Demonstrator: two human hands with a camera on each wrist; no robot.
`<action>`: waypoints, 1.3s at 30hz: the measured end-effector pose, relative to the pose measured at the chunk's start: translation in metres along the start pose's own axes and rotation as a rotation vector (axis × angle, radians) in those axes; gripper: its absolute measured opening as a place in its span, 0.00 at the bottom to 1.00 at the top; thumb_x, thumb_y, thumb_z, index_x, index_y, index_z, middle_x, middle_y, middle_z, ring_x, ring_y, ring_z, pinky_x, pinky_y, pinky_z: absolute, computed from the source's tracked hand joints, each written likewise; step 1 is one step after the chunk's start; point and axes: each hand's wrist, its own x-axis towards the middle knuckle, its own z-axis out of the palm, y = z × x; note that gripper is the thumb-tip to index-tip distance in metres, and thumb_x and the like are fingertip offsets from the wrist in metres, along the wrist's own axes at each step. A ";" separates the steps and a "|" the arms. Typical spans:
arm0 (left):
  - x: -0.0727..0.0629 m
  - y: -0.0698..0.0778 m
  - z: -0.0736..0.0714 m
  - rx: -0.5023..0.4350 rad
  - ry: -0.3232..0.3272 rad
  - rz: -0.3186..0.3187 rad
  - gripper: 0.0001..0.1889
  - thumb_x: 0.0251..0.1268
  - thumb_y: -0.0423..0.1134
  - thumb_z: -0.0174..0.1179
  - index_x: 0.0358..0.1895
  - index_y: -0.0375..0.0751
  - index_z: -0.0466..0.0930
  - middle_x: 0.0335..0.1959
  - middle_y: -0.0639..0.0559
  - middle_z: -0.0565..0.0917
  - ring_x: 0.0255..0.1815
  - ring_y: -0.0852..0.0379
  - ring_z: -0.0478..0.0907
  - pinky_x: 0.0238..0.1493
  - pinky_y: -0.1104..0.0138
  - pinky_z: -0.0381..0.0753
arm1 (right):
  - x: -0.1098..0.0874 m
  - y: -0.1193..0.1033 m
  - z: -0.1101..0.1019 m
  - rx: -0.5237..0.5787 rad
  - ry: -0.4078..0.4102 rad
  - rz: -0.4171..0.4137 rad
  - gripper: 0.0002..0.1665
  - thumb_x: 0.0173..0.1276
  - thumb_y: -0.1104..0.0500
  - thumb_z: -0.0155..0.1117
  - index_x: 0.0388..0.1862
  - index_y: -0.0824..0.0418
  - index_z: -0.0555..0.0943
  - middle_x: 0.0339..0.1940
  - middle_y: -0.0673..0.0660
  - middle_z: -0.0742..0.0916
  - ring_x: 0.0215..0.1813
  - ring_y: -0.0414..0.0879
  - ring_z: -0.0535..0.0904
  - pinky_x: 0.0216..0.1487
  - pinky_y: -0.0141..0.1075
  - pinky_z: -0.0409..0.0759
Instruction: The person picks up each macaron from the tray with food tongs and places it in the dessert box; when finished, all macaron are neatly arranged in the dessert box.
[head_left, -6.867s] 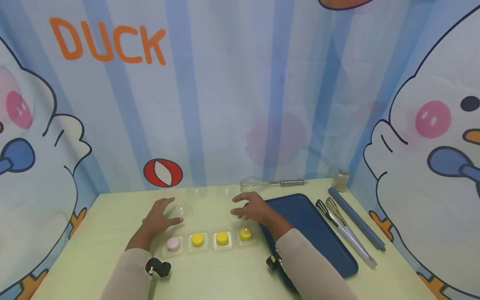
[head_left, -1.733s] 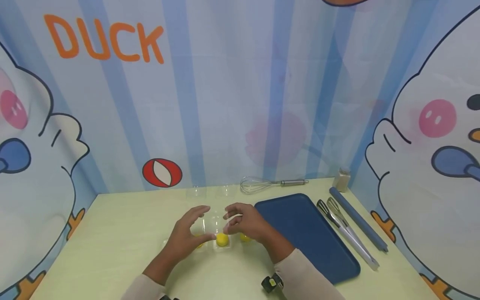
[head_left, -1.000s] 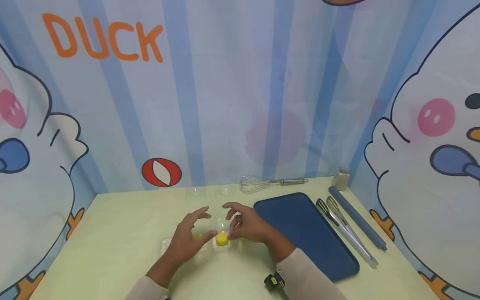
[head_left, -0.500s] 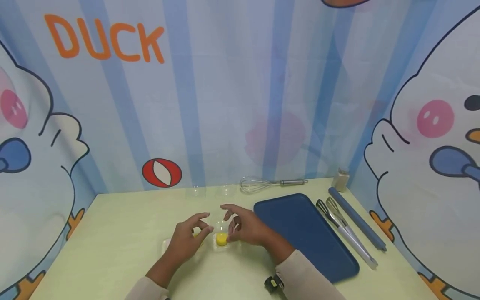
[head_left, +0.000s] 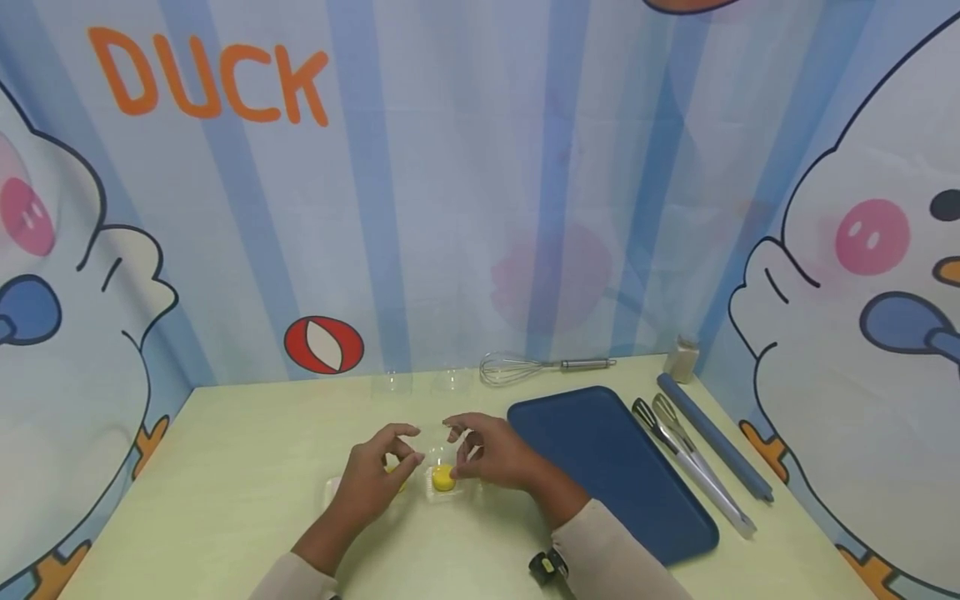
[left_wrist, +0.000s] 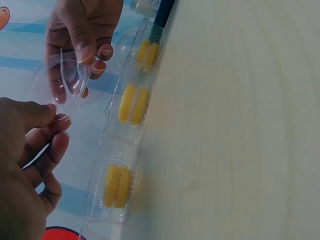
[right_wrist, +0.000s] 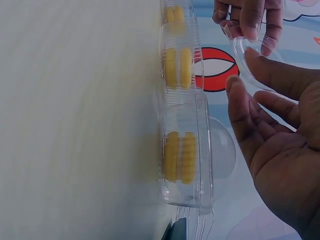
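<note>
In the head view, my left hand (head_left: 371, 471) and right hand (head_left: 495, 450) face each other over a yellow macaron (head_left: 443, 477) in a clear plastic base. Between them is a clear domed lid (left_wrist: 70, 82), tilted, its rim pinched by the left thumb and fingers on one side and the right ones on the other. It hangs apart from the bases. The left wrist view shows yellow macarons (left_wrist: 132, 105) on edge in a row of ribbed clear bases. In the right wrist view, a clear dome (right_wrist: 222, 147) covers the nearest macaron (right_wrist: 180, 157). My left hand hides the pink macaron.
Two clear lids (head_left: 392, 383) stand at the back edge beside a wire whisk (head_left: 517, 369). To the right lie a navy tray (head_left: 615, 475), metal tongs (head_left: 693, 467), and a blue-grey rod (head_left: 716, 437). A small jar (head_left: 682, 360) stands in the back right corner.
Both hands have come together over the macarons from farther apart. The lid from beside the left hand is now held between them. Lately, the left fingers have closed to a pinch on its rim.
</note>
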 end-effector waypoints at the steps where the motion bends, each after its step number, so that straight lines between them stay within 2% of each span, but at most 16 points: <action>1: 0.000 0.000 0.000 0.006 0.005 0.004 0.17 0.72 0.33 0.73 0.60 0.47 0.85 0.33 0.64 0.91 0.39 0.67 0.84 0.46 0.58 0.83 | 0.000 0.001 0.000 -0.022 0.011 -0.009 0.38 0.68 0.67 0.80 0.76 0.65 0.77 0.58 0.69 0.86 0.42 0.37 0.86 0.47 0.31 0.88; 4: 0.000 0.001 0.000 0.031 0.017 0.011 0.18 0.71 0.34 0.74 0.61 0.47 0.85 0.33 0.64 0.91 0.38 0.67 0.84 0.47 0.57 0.84 | -0.001 0.003 -0.002 -0.091 0.072 -0.032 0.28 0.70 0.63 0.79 0.67 0.65 0.84 0.50 0.66 0.89 0.38 0.33 0.83 0.43 0.29 0.85; 8: -0.001 0.002 0.000 0.069 0.026 0.001 0.19 0.71 0.35 0.74 0.61 0.48 0.84 0.33 0.65 0.91 0.39 0.65 0.85 0.51 0.55 0.85 | -0.001 0.004 -0.002 -0.121 0.165 -0.056 0.15 0.71 0.63 0.78 0.54 0.65 0.90 0.40 0.61 0.90 0.34 0.32 0.79 0.38 0.28 0.82; 11: -0.001 0.001 0.000 0.083 0.024 -0.005 0.18 0.71 0.35 0.74 0.61 0.48 0.84 0.34 0.64 0.91 0.42 0.62 0.88 0.53 0.54 0.86 | -0.001 0.004 -0.002 -0.123 0.199 -0.056 0.09 0.71 0.63 0.77 0.49 0.64 0.92 0.39 0.59 0.91 0.35 0.33 0.80 0.39 0.29 0.83; 15: -0.001 -0.002 0.001 0.087 0.019 0.014 0.18 0.71 0.35 0.74 0.60 0.48 0.84 0.35 0.62 0.92 0.45 0.57 0.90 0.55 0.50 0.87 | -0.002 0.003 -0.001 -0.122 0.211 -0.015 0.04 0.74 0.61 0.76 0.43 0.61 0.93 0.39 0.56 0.93 0.36 0.34 0.83 0.41 0.31 0.84; 20: -0.001 -0.004 0.001 0.087 0.020 0.053 0.17 0.70 0.34 0.75 0.58 0.49 0.84 0.36 0.62 0.92 0.46 0.56 0.91 0.55 0.50 0.88 | -0.002 0.001 0.000 -0.106 0.210 0.035 0.05 0.75 0.60 0.75 0.36 0.57 0.92 0.33 0.53 0.93 0.28 0.34 0.81 0.33 0.30 0.81; 25: -0.002 -0.001 0.000 0.102 0.030 0.087 0.17 0.69 0.34 0.76 0.57 0.47 0.83 0.36 0.62 0.92 0.45 0.57 0.91 0.53 0.51 0.88 | -0.004 0.002 0.001 -0.058 0.214 0.044 0.05 0.76 0.61 0.74 0.36 0.59 0.90 0.31 0.58 0.93 0.22 0.37 0.81 0.27 0.31 0.82; 29: -0.002 0.001 0.000 0.110 0.028 0.097 0.17 0.68 0.33 0.76 0.57 0.46 0.83 0.36 0.63 0.92 0.45 0.56 0.91 0.52 0.50 0.88 | -0.004 0.002 0.002 -0.065 0.221 0.039 0.04 0.75 0.61 0.75 0.38 0.59 0.90 0.33 0.60 0.93 0.22 0.36 0.81 0.28 0.31 0.82; 34: -0.002 0.001 0.000 0.110 0.031 0.106 0.18 0.68 0.32 0.76 0.57 0.47 0.83 0.36 0.63 0.92 0.46 0.55 0.91 0.52 0.49 0.88 | -0.003 0.000 0.002 -0.153 0.251 0.004 0.02 0.73 0.61 0.77 0.39 0.58 0.91 0.34 0.54 0.93 0.27 0.32 0.80 0.32 0.29 0.81; 39: -0.002 -0.001 0.000 0.108 0.037 0.113 0.20 0.68 0.34 0.76 0.59 0.49 0.83 0.36 0.64 0.93 0.43 0.61 0.90 0.51 0.52 0.88 | -0.003 -0.001 0.003 -0.189 0.287 -0.024 0.04 0.74 0.62 0.76 0.36 0.55 0.90 0.32 0.50 0.92 0.30 0.32 0.78 0.33 0.29 0.80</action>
